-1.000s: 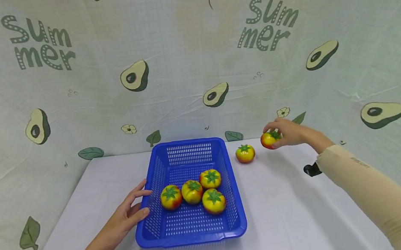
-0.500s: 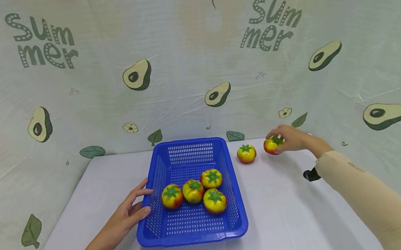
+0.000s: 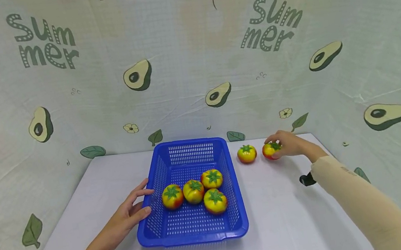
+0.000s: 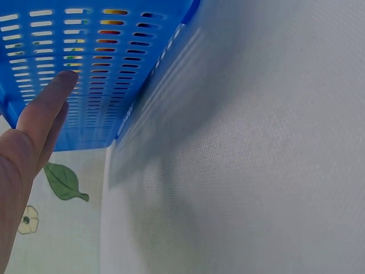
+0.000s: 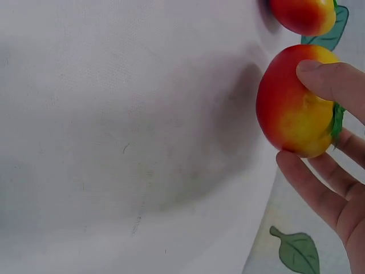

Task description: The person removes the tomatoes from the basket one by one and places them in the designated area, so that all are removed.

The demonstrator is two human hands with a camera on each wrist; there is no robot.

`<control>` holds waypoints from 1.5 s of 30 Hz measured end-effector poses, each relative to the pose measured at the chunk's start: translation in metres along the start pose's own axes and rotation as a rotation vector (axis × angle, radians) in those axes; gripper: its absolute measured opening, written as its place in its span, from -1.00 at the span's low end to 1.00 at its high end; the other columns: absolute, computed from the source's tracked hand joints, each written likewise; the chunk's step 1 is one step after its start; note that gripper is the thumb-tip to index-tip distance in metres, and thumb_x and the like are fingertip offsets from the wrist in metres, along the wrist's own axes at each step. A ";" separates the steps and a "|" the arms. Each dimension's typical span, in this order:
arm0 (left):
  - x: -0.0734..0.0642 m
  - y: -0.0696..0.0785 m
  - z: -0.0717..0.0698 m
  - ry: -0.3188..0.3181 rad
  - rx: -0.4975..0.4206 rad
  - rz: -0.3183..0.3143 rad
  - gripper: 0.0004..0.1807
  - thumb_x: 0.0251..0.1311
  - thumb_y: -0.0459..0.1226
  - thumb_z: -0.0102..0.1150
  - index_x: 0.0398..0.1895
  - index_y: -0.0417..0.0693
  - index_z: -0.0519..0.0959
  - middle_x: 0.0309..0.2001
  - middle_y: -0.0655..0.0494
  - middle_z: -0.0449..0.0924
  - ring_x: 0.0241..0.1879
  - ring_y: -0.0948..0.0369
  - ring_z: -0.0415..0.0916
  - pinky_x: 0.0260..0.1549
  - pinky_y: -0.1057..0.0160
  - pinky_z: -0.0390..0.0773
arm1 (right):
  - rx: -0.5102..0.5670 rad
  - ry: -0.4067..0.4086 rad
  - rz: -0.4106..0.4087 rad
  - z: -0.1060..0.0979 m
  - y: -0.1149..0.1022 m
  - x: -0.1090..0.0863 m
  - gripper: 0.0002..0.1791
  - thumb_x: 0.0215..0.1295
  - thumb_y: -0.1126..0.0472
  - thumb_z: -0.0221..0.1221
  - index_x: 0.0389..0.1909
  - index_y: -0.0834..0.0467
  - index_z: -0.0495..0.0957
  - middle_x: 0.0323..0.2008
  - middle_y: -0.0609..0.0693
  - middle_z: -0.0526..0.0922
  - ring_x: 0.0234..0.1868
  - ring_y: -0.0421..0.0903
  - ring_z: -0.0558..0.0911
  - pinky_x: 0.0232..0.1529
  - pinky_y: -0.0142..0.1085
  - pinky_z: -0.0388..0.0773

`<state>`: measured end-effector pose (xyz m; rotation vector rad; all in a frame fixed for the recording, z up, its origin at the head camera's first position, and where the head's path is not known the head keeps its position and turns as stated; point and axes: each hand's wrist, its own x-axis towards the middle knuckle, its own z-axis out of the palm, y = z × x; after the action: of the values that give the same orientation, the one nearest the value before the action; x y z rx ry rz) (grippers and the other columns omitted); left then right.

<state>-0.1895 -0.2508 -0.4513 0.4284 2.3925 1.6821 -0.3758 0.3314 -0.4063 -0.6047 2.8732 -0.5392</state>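
Observation:
On the right, near the table's far edge, my right hand [image 3: 289,143] holds a red-and-yellow tomato [image 3: 269,151] with a green leafy top. In the right wrist view the thumb presses one side of this tomato [image 5: 296,103] and the fingers reach round the other; its shadow falls on the table. A second tomato [image 3: 247,154] sits just left of it. My left hand [image 3: 126,216] rests against the left side of a blue basket [image 3: 193,239], its fingertips at the rim. In the left wrist view a straight finger [image 4: 48,105] touches the slotted wall. Several tomatoes [image 3: 193,191] lie inside the basket.
A white table [image 3: 276,217] carries everything. Behind it and at both sides hangs a pale cloth [image 3: 172,38] printed with avocados, leaves and lettering. The basket's right rim [image 3: 235,180] stands between its contents and the loose tomatoes.
My right hand has come down toward the table with the tomato, closer to the camera and beside the second tomato. My left hand has stayed at the basket.

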 end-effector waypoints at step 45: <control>0.002 -0.002 0.000 0.003 0.014 -0.002 -0.48 0.57 -0.14 0.17 0.50 0.07 0.35 0.76 0.05 -0.29 0.54 -0.45 0.15 0.32 -0.27 0.51 | -0.064 0.048 -0.034 -0.018 -0.020 -0.004 -0.30 0.26 0.15 0.50 0.42 0.10 0.53 0.35 0.35 0.44 0.30 0.38 0.40 0.23 0.42 0.50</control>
<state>-0.1913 -0.2512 -0.4532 0.4251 2.4070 1.6677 -0.3691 0.3218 -0.3823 -0.6601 2.9403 -0.4746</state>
